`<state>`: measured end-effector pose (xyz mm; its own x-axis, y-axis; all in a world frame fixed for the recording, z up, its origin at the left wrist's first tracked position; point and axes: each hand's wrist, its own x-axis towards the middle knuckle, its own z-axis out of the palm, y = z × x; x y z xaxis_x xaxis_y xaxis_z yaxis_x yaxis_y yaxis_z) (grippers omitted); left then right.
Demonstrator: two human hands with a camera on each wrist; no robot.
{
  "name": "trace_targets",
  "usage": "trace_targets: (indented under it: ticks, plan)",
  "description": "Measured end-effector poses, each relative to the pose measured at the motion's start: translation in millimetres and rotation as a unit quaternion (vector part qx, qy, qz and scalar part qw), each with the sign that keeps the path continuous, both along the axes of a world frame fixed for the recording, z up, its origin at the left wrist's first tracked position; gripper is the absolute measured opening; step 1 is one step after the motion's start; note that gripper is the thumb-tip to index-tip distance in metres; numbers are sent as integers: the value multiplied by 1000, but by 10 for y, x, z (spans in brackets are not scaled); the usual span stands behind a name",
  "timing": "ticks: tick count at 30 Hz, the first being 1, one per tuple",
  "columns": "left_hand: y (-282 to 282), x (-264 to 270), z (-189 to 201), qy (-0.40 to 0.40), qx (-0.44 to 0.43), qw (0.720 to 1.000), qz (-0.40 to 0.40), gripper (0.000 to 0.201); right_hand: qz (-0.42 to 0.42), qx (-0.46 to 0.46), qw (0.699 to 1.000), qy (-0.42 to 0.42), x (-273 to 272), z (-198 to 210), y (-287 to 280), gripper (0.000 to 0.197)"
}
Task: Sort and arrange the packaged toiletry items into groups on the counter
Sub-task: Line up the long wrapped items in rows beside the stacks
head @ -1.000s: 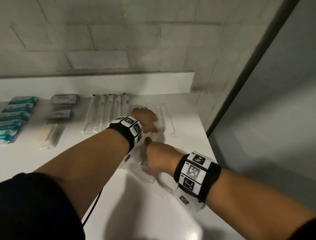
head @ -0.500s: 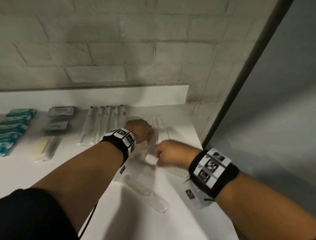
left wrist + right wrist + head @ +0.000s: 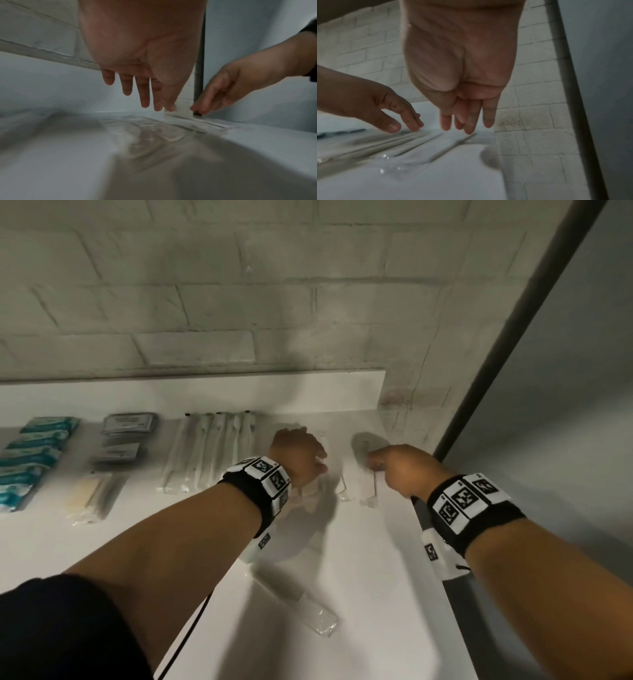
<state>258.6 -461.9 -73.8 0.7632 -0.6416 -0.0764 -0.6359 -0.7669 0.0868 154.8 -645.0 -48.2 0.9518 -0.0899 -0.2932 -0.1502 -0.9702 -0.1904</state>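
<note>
Flat clear packets [image 3: 367, 486] lie side by side at the back right of the white counter [image 3: 376, 594]. My left hand [image 3: 303, 455] hovers over the leftmost ones with straight fingers [image 3: 145, 97] pointing down, holding nothing. My right hand [image 3: 378, 463] reaches over the rightmost packet [image 3: 450, 143], its straight fingertips [image 3: 469, 129] touching or just above it. One clear packaged comb [image 3: 301, 602] lies alone nearer to me.
Sorted rows run along the back: teal packets [image 3: 32, 450] at far left, grey sachets [image 3: 128, 424], a yellowish packet [image 3: 87, 501], long white wrapped sticks [image 3: 212, 451]. A brick wall [image 3: 308, 302] stands behind. The counter's right edge [image 3: 442, 577] drops off beside my right wrist.
My right hand has moved from the near pile to the back right, bringing a clear packet beside the others. The left hand stayed over the clear packets. The comb packet is now uncovered.
</note>
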Motion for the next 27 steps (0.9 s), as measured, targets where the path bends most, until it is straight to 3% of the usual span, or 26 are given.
trace_targets:
  ticks: [5, 9, 14, 17, 18, 20, 23, 27]
  plan:
    - [-159, -85, -109, 32, 63, 998, 1, 64, 26, -27, 998, 46, 183, -115, 93, 56]
    - [-164, -70, -155, 43, 57, 997, 16, 68, 51, -18, 998, 43, 281, -183, 128, 57]
    - [-149, -77, -159, 34, 58, 998, 12, 63, 30, 16, 999, 32, 273, -235, 103, 54]
    - [-163, -84, -103, 36, 57, 998, 2, 49, 38, 8, 997, -63, 136, -123, 247, 42]
    - [-168, -81, -86, 32, 56, 998, 0, 41, 59, 9, 996, -72, 57, -58, 370, 35]
    - [-164, -64, -77, 31, 59, 998, 0, 30, 139, 7, 990, -16, -155, 42, 684, 31]
    - [-114, -3, -104, 72, 44, 996, 1, 44, 241, -12, 968, 64, -459, 26, 1183, 54]
    - [-96, 45, -83, 105, 59, 993, -8, 47, 275, -58, 957, 72, -605, -142, 1568, 83]
